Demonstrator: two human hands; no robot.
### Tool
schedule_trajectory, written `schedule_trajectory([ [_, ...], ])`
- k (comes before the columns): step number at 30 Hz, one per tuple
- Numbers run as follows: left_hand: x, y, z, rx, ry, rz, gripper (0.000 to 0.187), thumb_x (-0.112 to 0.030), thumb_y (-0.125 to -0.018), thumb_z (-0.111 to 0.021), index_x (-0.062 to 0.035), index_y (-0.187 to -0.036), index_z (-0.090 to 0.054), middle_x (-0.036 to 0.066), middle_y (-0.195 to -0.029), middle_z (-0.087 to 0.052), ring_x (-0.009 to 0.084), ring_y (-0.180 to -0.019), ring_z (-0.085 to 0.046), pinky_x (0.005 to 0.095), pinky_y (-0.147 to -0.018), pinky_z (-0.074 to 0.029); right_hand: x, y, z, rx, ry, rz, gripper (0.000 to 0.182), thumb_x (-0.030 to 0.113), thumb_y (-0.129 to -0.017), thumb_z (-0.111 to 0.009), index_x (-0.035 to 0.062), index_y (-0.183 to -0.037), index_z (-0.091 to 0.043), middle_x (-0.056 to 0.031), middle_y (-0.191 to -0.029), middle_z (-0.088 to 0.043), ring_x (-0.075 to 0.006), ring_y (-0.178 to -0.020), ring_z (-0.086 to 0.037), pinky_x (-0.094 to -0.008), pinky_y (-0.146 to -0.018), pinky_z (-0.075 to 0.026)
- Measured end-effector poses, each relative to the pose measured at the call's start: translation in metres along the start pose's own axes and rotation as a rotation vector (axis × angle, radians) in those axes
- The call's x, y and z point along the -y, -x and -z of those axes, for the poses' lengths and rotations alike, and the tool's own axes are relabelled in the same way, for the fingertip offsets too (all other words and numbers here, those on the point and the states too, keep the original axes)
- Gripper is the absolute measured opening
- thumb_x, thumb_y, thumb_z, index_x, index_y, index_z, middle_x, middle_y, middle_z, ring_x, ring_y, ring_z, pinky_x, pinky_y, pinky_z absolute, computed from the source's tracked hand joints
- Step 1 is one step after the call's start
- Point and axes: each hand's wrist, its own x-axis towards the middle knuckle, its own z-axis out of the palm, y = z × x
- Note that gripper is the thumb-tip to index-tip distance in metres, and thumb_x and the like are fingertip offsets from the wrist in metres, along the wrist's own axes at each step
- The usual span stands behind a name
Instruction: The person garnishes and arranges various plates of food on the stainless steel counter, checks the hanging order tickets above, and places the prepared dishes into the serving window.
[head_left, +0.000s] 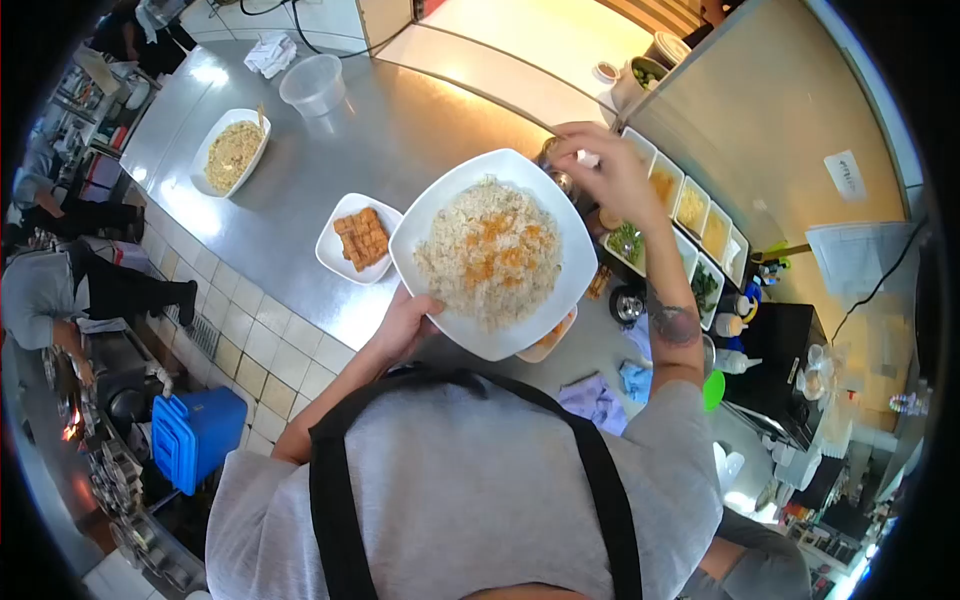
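Observation:
A white square dish (492,345) is tilted toward me, filled with fried rice (450,260) that has orange bits scattered over its middle. My left hand (402,322) grips its lower left edge, thumb over the rim. Beyond the dish's upper right corner, my right hand (605,170) hovers with bent, slightly blurred fingers over a shiny metal container (563,182). Whether those fingers hold anything cannot be made out. Left of the dish, a small white plate (330,256) bears browned, cut pieces of food (362,238).
On the steel counter (290,180) stand another bowl of rice (232,160), a clear plastic tub (313,86) and a white cloth (270,54). Topping trays (690,205) line the right side, near purple cloths (592,402). A co-worker (60,290) stands by a flaming stove at left.

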Motion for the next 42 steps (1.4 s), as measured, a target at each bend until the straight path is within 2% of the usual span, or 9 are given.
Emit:
schedule_trajectory([
  [4,-0.003,0.012,-0.005,-0.002,0.049,0.022,0.069,-0.003,-0.071,-0.046,-0.0058,-0.137,-0.025,0.014,-0.124,-0.048,0.0257,-0.104,-0.057,0.0371,-0.076,-0.055,0.047,-0.011,-0.028,0.333,-0.030,0.201,0.012,0.010,-0.076,-0.068,0.0057,-0.087,-0.066,-0.0162,-0.121,-0.055,-0.0310,-0.107,-0.056,-0.0366,-0.089,-0.044],
  [7,0.002,0.018,0.001,0.012,0.065,0.016,0.068,-0.003,-0.072,-0.046,-0.0059,-0.137,-0.026,0.013,-0.123,-0.049,0.0225,-0.102,-0.057,0.0331,-0.074,-0.054,0.055,-0.018,-0.031,0.442,-0.005,0.111,0.013,0.011,-0.077,-0.068,0.0085,-0.089,-0.066,-0.0160,-0.127,-0.051,-0.0315,-0.111,-0.053,-0.0370,-0.093,-0.042],
  [25,-0.003,0.020,0.005,0.104,0.028,-0.021,0.067,-0.002,-0.071,-0.046,-0.0029,-0.135,-0.027,0.016,-0.121,-0.050,0.0237,-0.097,-0.061,0.0315,-0.067,-0.058,0.075,0.001,-0.027,0.208,-0.117,0.044,0.009,0.011,-0.083,-0.062,0.0031,-0.087,-0.062,-0.0141,-0.118,-0.056,-0.0260,-0.102,-0.057,-0.0329,-0.085,-0.045],
  [28,-0.016,0.027,0.002,0.124,0.115,-0.013,0.066,-0.003,-0.071,-0.045,-0.0003,-0.134,-0.027,0.018,-0.122,-0.050,0.0273,-0.100,-0.060,0.0356,-0.072,-0.059,0.075,0.032,-0.004,-0.104,-0.464,-0.145,0.010,0.010,-0.085,-0.061,0.0003,-0.085,-0.061,-0.0113,-0.117,-0.056,-0.0179,-0.100,-0.056,-0.0285,-0.082,-0.046],
  [31,-0.028,0.026,0.018,0.130,0.197,-0.006,0.064,-0.005,-0.072,-0.045,0.0024,-0.133,-0.027,0.020,-0.123,-0.050,0.0311,-0.104,-0.059,0.0407,-0.078,-0.057,0.084,0.107,0.027,-0.320,-0.393,-0.240,0.005,0.003,-0.085,-0.058,-0.0006,-0.087,-0.060,-0.0094,-0.113,-0.058,-0.0157,-0.100,-0.055,-0.0274,-0.086,-0.043],
  [34,-0.040,-0.001,0.064,0.218,0.276,-0.019,0.062,-0.004,-0.074,-0.043,0.0056,-0.133,-0.027,0.022,-0.126,-0.048,0.0326,-0.105,-0.059,0.0446,-0.082,-0.056,0.078,0.223,0.019,-0.266,-0.336,-0.499,0.014,0.006,-0.081,-0.064,0.0032,-0.074,-0.052,-0.0001,-0.077,-0.049,-0.0103,-0.075,-0.047,-0.0242,-0.071,-0.041],
  [35,-0.048,-0.016,0.080,0.226,0.252,-0.034,0.061,-0.004,-0.074,-0.043,0.0059,-0.133,-0.027,0.022,-0.125,-0.049,0.0327,-0.105,-0.059,0.0449,-0.082,-0.056,0.071,0.268,-0.001,-0.310,-0.330,-0.784,0.014,0.006,-0.079,-0.064,0.0037,-0.073,-0.052,0.0015,-0.074,-0.048,-0.0083,-0.072,-0.044,-0.0226,-0.064,-0.037],
  [39,-0.088,-0.088,0.135,0.158,0.018,-0.142,0.053,-0.007,-0.078,-0.041,0.0111,-0.127,-0.031,0.028,-0.120,-0.051,0.0377,-0.102,-0.059,0.0469,-0.081,-0.055,0.089,0.411,-0.124,-0.071,0.639,-1.019,0.026,-0.001,-0.072,-0.064,0.0028,-0.098,-0.064,-0.0169,-0.101,-0.059,-0.0358,-0.090,-0.057,-0.0402,-0.078,-0.045],
  [42,-0.117,-0.149,0.172,0.166,-0.187,-0.165,0.050,-0.007,-0.079,-0.039,0.0121,-0.125,-0.033,0.028,-0.115,-0.054,0.0373,-0.099,-0.061,0.0471,-0.081,-0.056,0.152,0.390,-0.185,-0.299,0.333,-1.280,0.037,-0.003,-0.072,-0.064,0.0057,-0.108,-0.063,-0.0177,-0.108,-0.057,-0.0337,-0.095,-0.056,-0.0387,-0.083,-0.046],
])
